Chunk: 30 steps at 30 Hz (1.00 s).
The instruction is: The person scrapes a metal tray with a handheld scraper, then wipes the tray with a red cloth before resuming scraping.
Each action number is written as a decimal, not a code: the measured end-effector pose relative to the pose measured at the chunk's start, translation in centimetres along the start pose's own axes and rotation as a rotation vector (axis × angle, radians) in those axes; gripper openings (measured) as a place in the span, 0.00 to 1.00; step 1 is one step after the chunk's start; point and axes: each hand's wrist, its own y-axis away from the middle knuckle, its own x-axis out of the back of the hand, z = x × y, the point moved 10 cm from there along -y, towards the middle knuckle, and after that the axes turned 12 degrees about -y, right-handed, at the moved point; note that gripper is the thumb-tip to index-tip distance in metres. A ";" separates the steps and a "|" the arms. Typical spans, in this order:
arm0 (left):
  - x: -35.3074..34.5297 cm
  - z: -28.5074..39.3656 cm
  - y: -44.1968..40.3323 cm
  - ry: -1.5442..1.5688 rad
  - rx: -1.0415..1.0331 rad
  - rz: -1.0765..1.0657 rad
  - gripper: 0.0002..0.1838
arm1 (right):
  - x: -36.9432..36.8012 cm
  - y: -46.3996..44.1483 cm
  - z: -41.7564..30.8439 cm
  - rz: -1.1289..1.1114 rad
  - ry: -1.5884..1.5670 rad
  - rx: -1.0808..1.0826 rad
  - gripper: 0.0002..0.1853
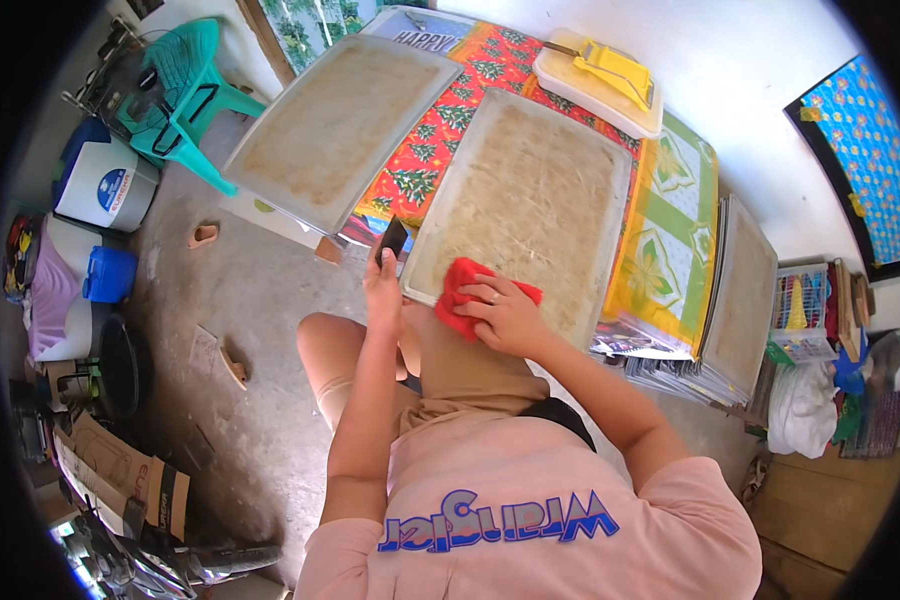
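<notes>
My right hand (505, 312) presses a red cloth (462, 285) onto the near edge of a shallow, pale metal tray (530, 180) with a streaked, brownish surface. Its fingers are bent over the bunched cloth. To its left, my left hand (382, 285) grips a small, flat, dark object (394, 238), upright beside the tray's near left corner. I cannot make out exactly what kind of object it is. A second, similar tray (345, 130) lies further left on the table.
The table wears a red tree-patterned cloth (420, 150) and a yellow-green cover (670, 230). At the back, a white tub (580, 90) carries a yellow tool (615, 72). More trays (740, 300) lean at the right. A green chair (195, 110) and slippers (235, 368) are on the left.
</notes>
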 end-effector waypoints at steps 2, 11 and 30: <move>-0.7 1.2 0.8 0.044 0.052 -0.042 0.25 | 1.8 2.9 0.5 0.016 0.039 -0.055 0.20; -0.4 1.5 1.2 0.016 0.103 -0.024 0.23 | 9.0 15.6 1.0 0.093 0.336 -0.289 0.17; -1.3 3.5 2.2 -0.742 -0.431 0.331 0.20 | -1.7 -4.3 -0.3 0.158 0.192 -0.057 0.27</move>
